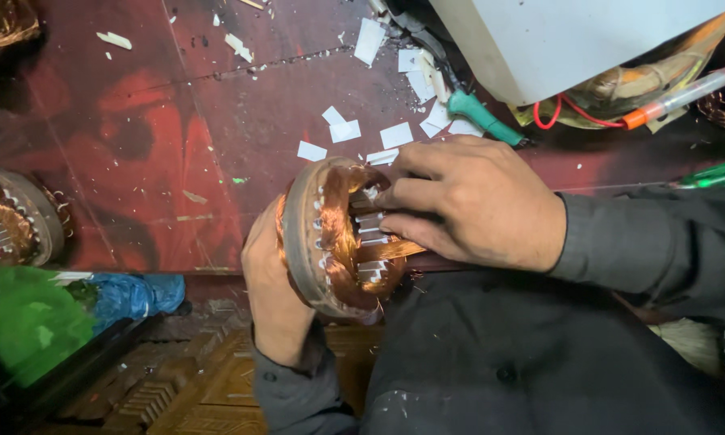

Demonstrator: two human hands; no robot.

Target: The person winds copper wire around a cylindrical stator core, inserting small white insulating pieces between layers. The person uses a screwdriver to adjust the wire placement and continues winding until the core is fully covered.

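Best done with left hand (270, 274) clamped around the stator (330, 238) rim, right hand (467, 201) fingertips pressing copper winding (342, 209) evenly into slots.

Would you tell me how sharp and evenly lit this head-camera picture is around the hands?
Head view: the copper-wound stator and right hand are sharp and well lit; the left hand is dimmer; the green mass at lower left is blurred; the corners fall into shadow.
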